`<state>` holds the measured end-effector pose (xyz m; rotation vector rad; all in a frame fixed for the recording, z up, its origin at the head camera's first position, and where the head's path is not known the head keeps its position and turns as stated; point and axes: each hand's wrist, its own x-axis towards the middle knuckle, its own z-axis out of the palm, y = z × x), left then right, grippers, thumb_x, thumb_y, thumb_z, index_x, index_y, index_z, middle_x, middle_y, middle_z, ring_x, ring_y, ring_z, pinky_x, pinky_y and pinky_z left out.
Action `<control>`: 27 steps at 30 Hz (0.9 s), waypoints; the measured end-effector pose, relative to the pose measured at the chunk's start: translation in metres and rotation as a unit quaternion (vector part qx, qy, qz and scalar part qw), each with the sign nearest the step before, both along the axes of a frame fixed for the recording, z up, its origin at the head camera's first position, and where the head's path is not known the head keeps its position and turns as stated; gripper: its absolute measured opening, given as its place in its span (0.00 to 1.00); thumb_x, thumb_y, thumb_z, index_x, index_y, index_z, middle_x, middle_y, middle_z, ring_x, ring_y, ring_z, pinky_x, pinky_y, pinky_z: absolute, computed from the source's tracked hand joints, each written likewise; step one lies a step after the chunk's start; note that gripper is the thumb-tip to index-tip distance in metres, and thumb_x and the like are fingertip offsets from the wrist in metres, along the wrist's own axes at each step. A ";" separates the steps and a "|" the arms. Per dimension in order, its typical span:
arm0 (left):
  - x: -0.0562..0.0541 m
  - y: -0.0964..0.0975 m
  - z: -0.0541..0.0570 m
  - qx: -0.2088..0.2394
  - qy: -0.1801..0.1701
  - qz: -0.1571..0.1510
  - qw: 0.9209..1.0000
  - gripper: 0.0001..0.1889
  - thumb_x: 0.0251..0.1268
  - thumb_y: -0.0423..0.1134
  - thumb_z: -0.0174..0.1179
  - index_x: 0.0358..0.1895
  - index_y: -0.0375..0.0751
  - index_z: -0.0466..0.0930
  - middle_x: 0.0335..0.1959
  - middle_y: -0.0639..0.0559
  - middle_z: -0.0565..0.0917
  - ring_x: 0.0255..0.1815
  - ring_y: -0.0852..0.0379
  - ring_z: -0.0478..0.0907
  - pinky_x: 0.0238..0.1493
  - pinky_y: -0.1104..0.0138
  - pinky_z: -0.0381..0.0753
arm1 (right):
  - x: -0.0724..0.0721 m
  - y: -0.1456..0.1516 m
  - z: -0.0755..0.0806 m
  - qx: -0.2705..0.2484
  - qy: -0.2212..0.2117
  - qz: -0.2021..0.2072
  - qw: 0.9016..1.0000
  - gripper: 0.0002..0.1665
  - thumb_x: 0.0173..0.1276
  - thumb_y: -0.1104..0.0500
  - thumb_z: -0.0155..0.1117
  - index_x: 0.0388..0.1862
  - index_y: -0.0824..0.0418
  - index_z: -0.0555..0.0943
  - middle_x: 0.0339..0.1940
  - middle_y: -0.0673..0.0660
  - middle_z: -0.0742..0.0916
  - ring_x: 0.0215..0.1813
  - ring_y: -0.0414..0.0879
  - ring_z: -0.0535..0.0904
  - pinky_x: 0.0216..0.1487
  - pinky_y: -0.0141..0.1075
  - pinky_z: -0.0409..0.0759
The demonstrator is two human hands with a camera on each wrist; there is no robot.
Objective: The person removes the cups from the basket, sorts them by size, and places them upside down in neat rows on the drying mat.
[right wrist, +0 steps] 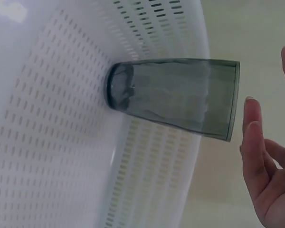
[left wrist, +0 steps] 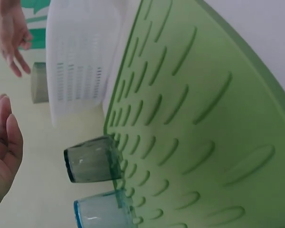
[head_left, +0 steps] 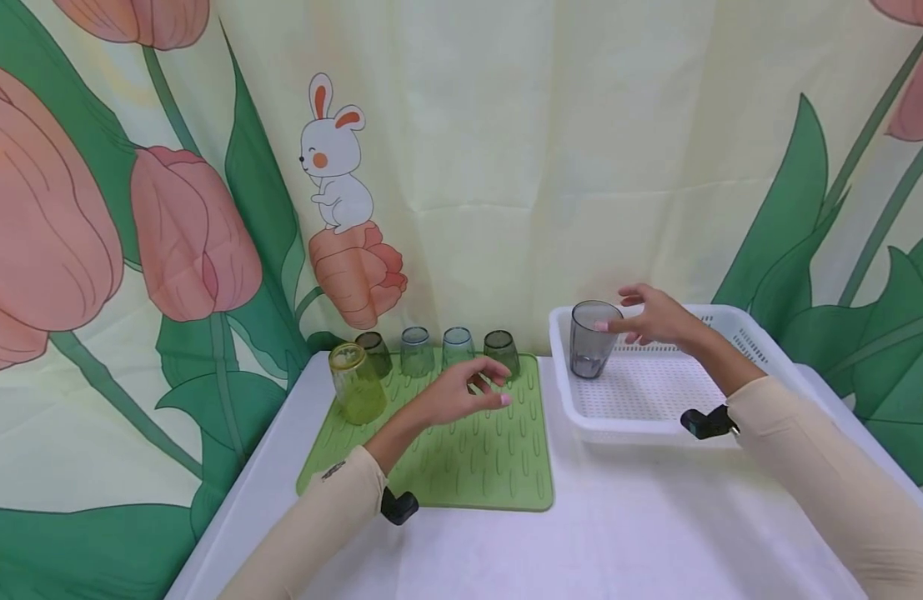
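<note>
A tall grey drinking glass (right wrist: 175, 97) stands upright in the left end of the white basket (head_left: 656, 429). Just beyond its rim is my right hand (head_left: 652, 319), fingers spread and holding nothing; the right wrist view shows a gap between fingertips and rim. My left hand (head_left: 461, 392) hovers over the green mat (head_left: 476, 475) with loosely bent fingers and nothing in them. Behind it along the mat's back edge are small glasses: a dark grey one (left wrist: 92, 160), a blue one (left wrist: 104, 211), a pale blue-grey one (head_left: 417, 354) and a dark one (head_left: 377, 354).
A larger yellow glass (head_left: 358, 387) stands at the mat's left side, in front of the dark one. The basket's raised, perforated walls stand right of the mat on a white tablecloth (head_left: 581, 533). A printed curtain (head_left: 476, 167) hangs close behind everything.
</note>
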<state>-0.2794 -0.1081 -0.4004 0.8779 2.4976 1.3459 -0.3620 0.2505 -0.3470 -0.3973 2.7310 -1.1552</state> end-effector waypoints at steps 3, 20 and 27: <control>-0.003 0.006 0.001 -0.003 -0.002 -0.001 1.000 0.23 0.66 0.46 0.66 0.61 0.42 0.76 0.54 0.43 0.80 0.46 0.57 0.79 0.46 0.65 0.81 | -0.008 0.000 -0.003 0.021 -0.023 0.014 0.999 0.65 0.62 0.41 0.74 0.79 0.72 0.47 0.76 0.76 0.61 0.42 0.51 0.84 0.45 0.43 0.84; -0.026 0.036 0.015 0.010 0.013 0.003 1.000 0.21 0.66 0.47 0.66 0.59 0.44 0.77 0.52 0.43 0.81 0.45 0.56 0.79 0.43 0.66 0.80 | -0.028 -0.006 -0.016 0.098 -0.023 0.025 0.995 0.62 0.60 0.50 0.77 0.74 0.81 0.50 0.66 0.82 0.70 0.38 0.54 0.87 0.41 0.45 0.86; -0.040 0.050 0.020 0.009 0.005 0.017 1.000 0.24 0.66 0.48 0.65 0.62 0.44 0.76 0.55 0.43 0.80 0.47 0.55 0.79 0.41 0.66 0.81 | -0.029 -0.007 -0.022 0.092 -0.018 0.022 0.995 0.55 0.61 0.49 0.76 0.72 0.78 0.57 0.66 0.79 0.72 0.37 0.52 0.86 0.42 0.45 0.85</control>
